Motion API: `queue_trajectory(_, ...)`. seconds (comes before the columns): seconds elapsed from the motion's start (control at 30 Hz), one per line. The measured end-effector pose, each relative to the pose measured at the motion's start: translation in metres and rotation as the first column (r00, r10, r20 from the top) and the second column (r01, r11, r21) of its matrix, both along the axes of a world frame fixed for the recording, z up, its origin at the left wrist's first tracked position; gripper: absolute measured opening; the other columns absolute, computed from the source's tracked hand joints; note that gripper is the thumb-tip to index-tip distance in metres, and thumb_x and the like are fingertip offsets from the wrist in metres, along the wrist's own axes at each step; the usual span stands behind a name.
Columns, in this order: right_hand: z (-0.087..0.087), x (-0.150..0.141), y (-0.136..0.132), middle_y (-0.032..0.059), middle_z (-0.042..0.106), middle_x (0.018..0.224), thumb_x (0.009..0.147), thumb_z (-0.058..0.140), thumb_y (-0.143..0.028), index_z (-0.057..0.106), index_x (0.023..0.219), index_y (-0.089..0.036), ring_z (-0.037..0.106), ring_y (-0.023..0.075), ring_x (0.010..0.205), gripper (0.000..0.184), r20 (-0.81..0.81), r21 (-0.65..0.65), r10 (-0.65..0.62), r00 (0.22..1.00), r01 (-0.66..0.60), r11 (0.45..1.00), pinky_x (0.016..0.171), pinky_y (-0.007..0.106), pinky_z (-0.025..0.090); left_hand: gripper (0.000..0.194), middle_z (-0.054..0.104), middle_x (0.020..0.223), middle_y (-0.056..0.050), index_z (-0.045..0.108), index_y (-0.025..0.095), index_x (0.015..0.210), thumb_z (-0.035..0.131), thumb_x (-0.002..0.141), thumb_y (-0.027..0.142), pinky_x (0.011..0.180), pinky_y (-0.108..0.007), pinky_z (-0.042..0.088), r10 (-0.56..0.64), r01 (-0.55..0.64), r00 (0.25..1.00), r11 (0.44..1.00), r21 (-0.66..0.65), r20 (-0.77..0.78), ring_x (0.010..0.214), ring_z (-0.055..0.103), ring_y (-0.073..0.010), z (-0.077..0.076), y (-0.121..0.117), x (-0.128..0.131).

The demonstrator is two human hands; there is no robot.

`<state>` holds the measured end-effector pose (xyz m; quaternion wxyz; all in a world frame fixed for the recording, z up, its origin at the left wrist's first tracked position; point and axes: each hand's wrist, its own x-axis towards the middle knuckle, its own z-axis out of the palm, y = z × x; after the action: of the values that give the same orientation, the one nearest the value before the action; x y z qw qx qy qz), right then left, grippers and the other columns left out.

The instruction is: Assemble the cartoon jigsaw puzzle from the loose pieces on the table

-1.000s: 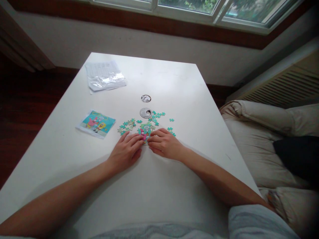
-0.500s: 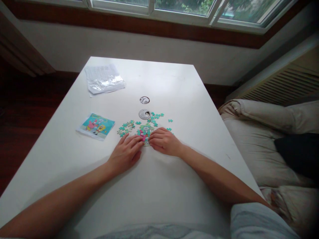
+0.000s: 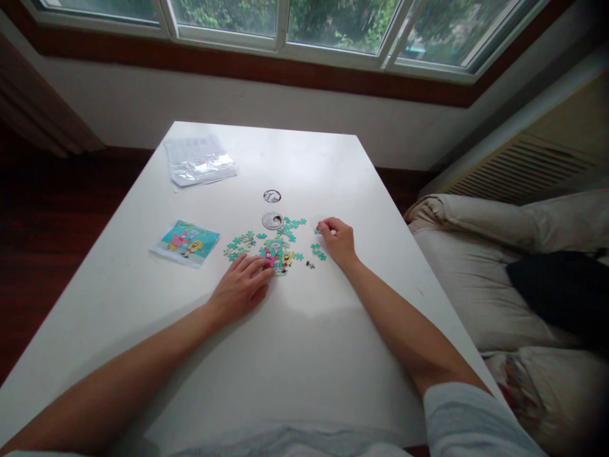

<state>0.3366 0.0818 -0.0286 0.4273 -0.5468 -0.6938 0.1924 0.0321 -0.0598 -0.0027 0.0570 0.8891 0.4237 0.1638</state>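
A small joined patch of a cartoon jigsaw [image 3: 278,258] lies on the white table [image 3: 295,330]. My left hand [image 3: 242,286] rests flat beside it, fingers stretched out, fingertips touching its left edge. Several loose teal pieces [image 3: 291,223] are scattered around the patch. My right hand [image 3: 338,240] is off to the right, fingers curled in a pinch over a loose teal piece [image 3: 317,231]; whether it grips the piece is too small to tell.
A printed cartoon reference picture [image 3: 185,241] lies left of the pieces. A clear plastic bag over paper [image 3: 198,160] sits at the far left. Two round cable holes, one capped [image 3: 273,220] and one open [image 3: 271,195], are beyond the pieces. Cushions [image 3: 499,266] lie to the right.
My right hand has left the joined patch and moved right and away to a loose piece. The left hand has stayed put. The camera has tilted up a little.
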Motion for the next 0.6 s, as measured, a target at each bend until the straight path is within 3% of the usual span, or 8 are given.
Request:
queue_trajectory(0.2,0.008,-0.01,-0.025,0.0065,0.066,0.084,0.099,0.054,-0.032,0.064,0.078,-0.022,0.058,0.0241,0.089,0.025,0.256,0.163,0.081,0.963,-0.126,0.979,0.084,0.039,0.047,0.035,0.061,0.139,-0.009,0.062,0.026,0.132,0.053,0.098,0.023,0.12,-0.054,0.035,-0.005,0.005,1.0,1.0,0.03,0.003,0.13,0.054,-0.027,0.001,-0.002,0.001)
queue_trajectory(0.33,0.011,-0.007,-0.052,0.0067,0.065,0.088,0.101,0.053,-0.031,0.065,0.081,-0.023,0.056,0.0246,0.091,0.025,0.329,0.192,0.13,0.936,-0.201,0.961,0.086,0.04,0.047,0.034,0.062,0.137,-0.009,0.063,0.026,0.13,0.053,0.098,0.022,0.12,-0.053,0.035,0.007,-0.008,1.0,0.999,0.048,0.013,0.128,0.055,-0.0264,-0.001,-0.004,0.003)
queue_trajectory(0.6,0.011,-0.006,-0.106,0.0086,0.065,0.098,0.096,0.065,-0.029,0.069,0.1,-0.022,0.055,0.0261,0.097,0.008,0.5,0.117,0.155,0.852,-0.244,0.963,0.087,0.041,0.048,0.033,0.063,0.135,-0.009,0.064,0.024,0.129,0.052,0.098,0.02,0.118,-0.053,0.037,0.0,0.001,1.0,0.997,0.079,-0.005,0.126,0.054,-0.0268,0.001,-0.007,0.004)
